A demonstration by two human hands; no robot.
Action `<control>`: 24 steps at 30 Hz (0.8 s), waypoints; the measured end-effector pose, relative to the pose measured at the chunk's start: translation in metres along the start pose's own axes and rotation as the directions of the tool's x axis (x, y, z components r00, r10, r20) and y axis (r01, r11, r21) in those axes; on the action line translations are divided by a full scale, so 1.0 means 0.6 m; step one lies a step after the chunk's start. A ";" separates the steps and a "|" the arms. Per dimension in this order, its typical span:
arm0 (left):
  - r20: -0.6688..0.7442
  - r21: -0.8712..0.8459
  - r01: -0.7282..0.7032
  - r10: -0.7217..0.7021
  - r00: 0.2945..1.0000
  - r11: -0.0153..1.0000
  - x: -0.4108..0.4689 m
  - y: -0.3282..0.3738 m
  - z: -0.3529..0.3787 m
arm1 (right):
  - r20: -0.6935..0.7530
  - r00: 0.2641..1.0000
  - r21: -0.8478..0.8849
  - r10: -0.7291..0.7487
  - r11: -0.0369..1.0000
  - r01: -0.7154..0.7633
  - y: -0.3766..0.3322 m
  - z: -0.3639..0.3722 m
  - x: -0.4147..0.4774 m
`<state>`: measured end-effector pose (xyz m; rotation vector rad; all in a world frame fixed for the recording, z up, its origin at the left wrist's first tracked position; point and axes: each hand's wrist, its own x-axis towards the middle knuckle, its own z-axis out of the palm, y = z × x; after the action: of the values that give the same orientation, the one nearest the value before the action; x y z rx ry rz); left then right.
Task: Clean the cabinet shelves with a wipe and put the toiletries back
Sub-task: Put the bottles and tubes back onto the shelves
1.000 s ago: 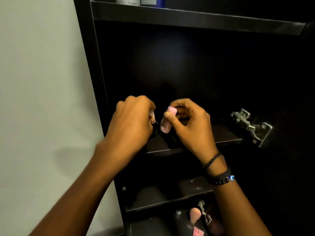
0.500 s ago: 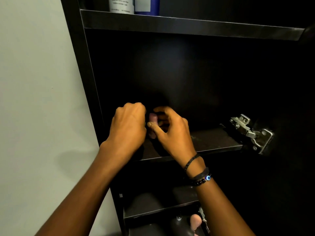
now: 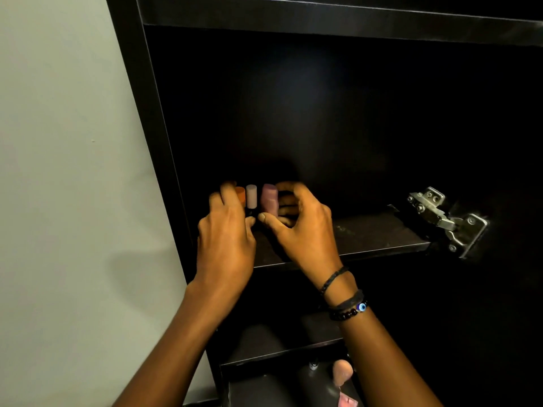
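Three small bottles stand in a row at the left end of a dark cabinet shelf [image 3: 379,236]: an orange-capped one [image 3: 241,193], a pale pink-capped one [image 3: 251,196] and a mauve one [image 3: 269,198]. My left hand [image 3: 226,233] curls around the orange-capped bottle, its fingers partly hiding it. My right hand [image 3: 296,224] cups the mauve bottle, thumb in front and fingers behind; the contact is blurred. No wipe is in sight.
A metal door hinge [image 3: 446,221] juts out at the shelf's right end. Another shelf [image 3: 323,22] runs above, and lower shelves [image 3: 282,345] hold a dark item and a pink-capped item [image 3: 342,373]. A pale wall [image 3: 67,171] borders the cabinet on the left.
Both hands have moved from in front of the cabinet back onto the shelf, and the small bottles they carried now stand upright in a row there.
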<state>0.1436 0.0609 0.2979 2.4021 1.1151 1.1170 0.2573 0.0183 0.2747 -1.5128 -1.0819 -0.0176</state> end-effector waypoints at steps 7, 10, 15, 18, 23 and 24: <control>-0.028 -0.038 0.019 -0.020 0.999 0.999 -0.010 -0.004 0.004 | 0.009 1.000 0.006 0.027 1.000 -0.027 -0.002 -0.002 -0.003; -0.032 -0.039 0.019 -0.020 0.999 0.999 -0.011 -0.008 0.006 | 0.006 1.000 -0.013 0.030 0.999 -0.030 -0.002 -0.004 -0.006; -0.045 -0.040 0.000 -0.002 0.999 0.999 -0.015 -0.013 0.011 | -0.006 1.000 -0.054 0.021 0.998 -0.022 -0.001 -0.008 -0.013; -0.065 -0.057 -0.027 0.023 0.998 0.998 -0.027 -0.013 0.008 | -0.012 1.000 -0.086 0.025 0.996 -0.026 -0.003 -0.015 -0.022; -0.157 -0.160 -0.147 0.122 0.980 0.976 -0.070 0.002 -0.004 | -0.053 0.998 -0.160 0.025 0.987 -0.033 -0.005 -0.039 -0.058; -0.162 -0.174 -0.175 0.147 0.976 0.969 -0.082 0.006 -0.003 | -0.062 0.998 -0.175 0.013 0.984 -0.024 -0.006 -0.045 -0.070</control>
<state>0.1241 0.0221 0.2744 2.3267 0.8234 1.4064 0.2463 -0.0283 0.2612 -1.6697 -1.0391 -0.1485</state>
